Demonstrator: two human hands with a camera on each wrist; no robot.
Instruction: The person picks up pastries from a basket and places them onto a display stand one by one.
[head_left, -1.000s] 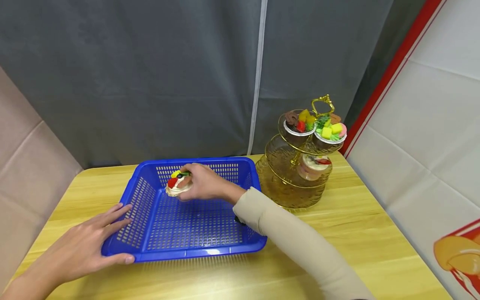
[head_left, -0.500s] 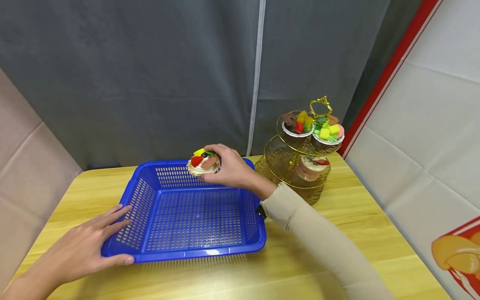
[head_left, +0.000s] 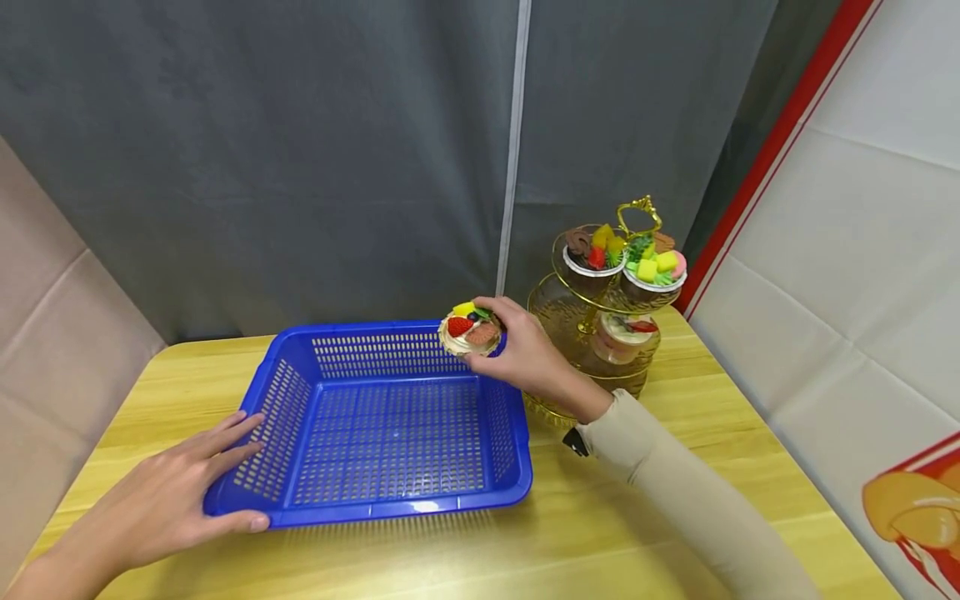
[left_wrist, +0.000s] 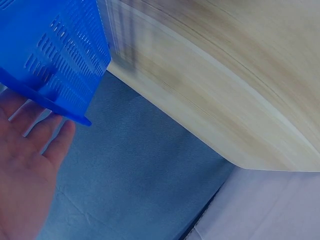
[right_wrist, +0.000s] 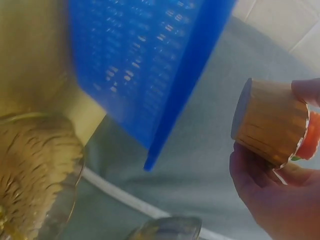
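My right hand [head_left: 531, 358] holds a cupcake [head_left: 472, 333] by its side, above the far right rim of the blue plastic basket [head_left: 390, 446]. Cream, a strawberry, a yellow piece and a brown biscuit top this cupcake. Its tan paper cup [right_wrist: 270, 117] shows in the right wrist view, pinched between thumb and fingers. At the basket's near left corner my left hand [head_left: 168, 492] rests with fairly straight, spread fingers on the rim. In the left wrist view those fingers [left_wrist: 60, 142] touch the rim from outside. Nothing lies in the basket.
Right of the basket stands a tiered amber cake stand [head_left: 551, 304] with a gold handle [head_left: 639, 215]. Its top tier bears two fruit-topped cups [head_left: 654, 271], and a pink-sided cup [head_left: 622, 337] sits below. A grey curtain [head_left: 337, 167] hangs behind the wooden table [head_left: 720, 467].
My right hand has lifted the cupcake up out of the basket and carried it rightward toward the cake stand. The left hand has stayed on the basket rim.
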